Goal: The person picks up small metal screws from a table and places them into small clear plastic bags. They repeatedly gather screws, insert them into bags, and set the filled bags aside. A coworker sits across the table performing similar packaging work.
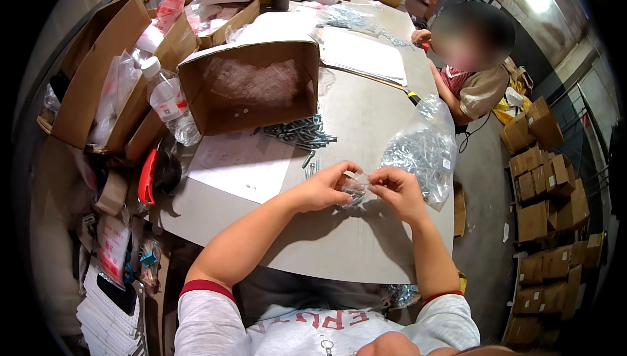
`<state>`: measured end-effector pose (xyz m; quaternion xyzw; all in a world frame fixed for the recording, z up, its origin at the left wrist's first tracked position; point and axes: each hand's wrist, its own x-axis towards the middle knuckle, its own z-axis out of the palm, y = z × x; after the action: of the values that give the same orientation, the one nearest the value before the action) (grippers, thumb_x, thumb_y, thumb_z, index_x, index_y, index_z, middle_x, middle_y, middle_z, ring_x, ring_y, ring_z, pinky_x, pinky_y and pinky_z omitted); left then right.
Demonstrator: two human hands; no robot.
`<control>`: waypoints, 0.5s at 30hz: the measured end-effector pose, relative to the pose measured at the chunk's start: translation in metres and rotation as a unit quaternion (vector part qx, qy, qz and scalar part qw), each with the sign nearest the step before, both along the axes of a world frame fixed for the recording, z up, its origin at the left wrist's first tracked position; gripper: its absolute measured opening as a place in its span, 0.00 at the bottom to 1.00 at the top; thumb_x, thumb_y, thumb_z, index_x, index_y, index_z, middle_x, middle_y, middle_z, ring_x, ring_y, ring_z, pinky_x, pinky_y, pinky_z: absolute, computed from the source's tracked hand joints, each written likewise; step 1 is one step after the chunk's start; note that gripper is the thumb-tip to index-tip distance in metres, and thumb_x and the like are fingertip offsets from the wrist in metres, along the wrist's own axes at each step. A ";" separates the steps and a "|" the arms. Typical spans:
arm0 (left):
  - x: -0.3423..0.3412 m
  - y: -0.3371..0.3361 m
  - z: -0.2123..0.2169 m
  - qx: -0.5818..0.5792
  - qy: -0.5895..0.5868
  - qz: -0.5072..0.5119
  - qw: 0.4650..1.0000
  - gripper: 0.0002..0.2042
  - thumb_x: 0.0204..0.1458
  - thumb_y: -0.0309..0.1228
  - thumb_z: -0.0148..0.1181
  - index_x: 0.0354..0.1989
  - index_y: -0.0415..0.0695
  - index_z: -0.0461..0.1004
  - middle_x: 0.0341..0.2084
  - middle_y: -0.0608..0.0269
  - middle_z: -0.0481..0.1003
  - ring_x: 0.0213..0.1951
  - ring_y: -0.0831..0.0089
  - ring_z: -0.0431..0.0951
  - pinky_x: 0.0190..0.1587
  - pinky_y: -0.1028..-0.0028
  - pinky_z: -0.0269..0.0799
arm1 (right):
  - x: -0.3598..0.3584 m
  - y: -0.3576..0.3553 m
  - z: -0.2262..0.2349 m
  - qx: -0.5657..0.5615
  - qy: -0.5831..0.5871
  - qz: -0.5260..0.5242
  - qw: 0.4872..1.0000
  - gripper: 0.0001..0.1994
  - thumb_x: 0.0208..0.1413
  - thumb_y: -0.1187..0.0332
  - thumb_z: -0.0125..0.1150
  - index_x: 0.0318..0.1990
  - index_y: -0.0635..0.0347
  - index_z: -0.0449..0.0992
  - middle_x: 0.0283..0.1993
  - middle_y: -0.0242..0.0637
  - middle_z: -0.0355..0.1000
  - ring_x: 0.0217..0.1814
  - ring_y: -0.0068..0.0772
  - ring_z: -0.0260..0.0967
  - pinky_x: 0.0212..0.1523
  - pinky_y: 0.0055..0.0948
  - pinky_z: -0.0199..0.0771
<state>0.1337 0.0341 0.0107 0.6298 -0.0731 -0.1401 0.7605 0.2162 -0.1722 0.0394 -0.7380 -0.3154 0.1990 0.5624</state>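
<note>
Between my two hands is a small clear plastic bag [353, 190] with shiny bits of hardware in it, too small to name. My left hand [324, 187] pinches one side of the bag. The fingers of my right hand [398, 191] pinch its upper edge on the other side. Just beyond my left hand lies a pile of long metal screws [305, 133], a few of them loose nearer to me. A large clear bag full of small metal parts [421, 150] rests right of my right hand.
An open cardboard box [251, 111] tipped toward me holds small bags and washers. Printed paper [240, 163] lies left of the screws, near a water bottle [171, 102] and a red tape dispenser [147, 176]. Across the table a person [473, 88] works; stacked cartons [545, 206] stand right.
</note>
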 end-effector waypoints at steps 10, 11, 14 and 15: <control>0.005 0.008 0.002 -0.066 0.041 0.110 0.991 0.09 0.49 0.25 0.65 0.37 0.39 0.72 0.30 0.67 0.73 0.30 0.82 0.73 0.31 0.82 0.69 | 0.010 -0.001 -0.003 0.057 0.191 0.028 0.980 0.11 0.50 0.79 0.63 0.42 0.69 0.75 0.38 0.35 0.74 0.39 0.21 0.70 0.39 0.19 0.70; 0.006 0.008 0.001 -0.092 0.048 0.113 0.988 0.08 0.50 0.25 0.64 0.36 0.39 0.73 0.30 0.66 0.73 0.30 0.82 0.73 0.32 0.82 0.70 | 0.008 0.000 -0.001 0.064 0.189 0.015 0.980 0.11 0.50 0.78 0.63 0.42 0.69 0.75 0.39 0.35 0.74 0.39 0.21 0.70 0.40 0.19 0.70; 0.007 0.007 0.002 -0.158 0.070 0.120 0.978 0.07 0.52 0.26 0.62 0.37 0.39 0.74 0.30 0.66 0.75 0.32 0.81 0.75 0.34 0.82 0.71 | 0.011 -0.004 -0.002 0.090 0.218 0.006 0.972 0.12 0.50 0.77 0.63 0.43 0.69 0.75 0.39 0.36 0.74 0.40 0.21 0.70 0.42 0.20 0.70; 0.006 0.006 0.004 -0.172 0.077 0.123 0.974 0.07 0.53 0.27 0.62 0.38 0.40 0.74 0.30 0.66 0.75 0.33 0.81 0.75 0.34 0.82 0.71 | 0.013 -0.006 -0.003 0.099 0.234 0.009 0.967 0.12 0.50 0.77 0.63 0.44 0.69 0.75 0.39 0.36 0.74 0.40 0.21 0.70 0.43 0.21 0.70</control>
<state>0.1394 0.0398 0.0149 0.4813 0.0405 -0.0788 0.8721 0.2296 -0.1780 0.0363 -0.6084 -0.1997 0.3390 0.6893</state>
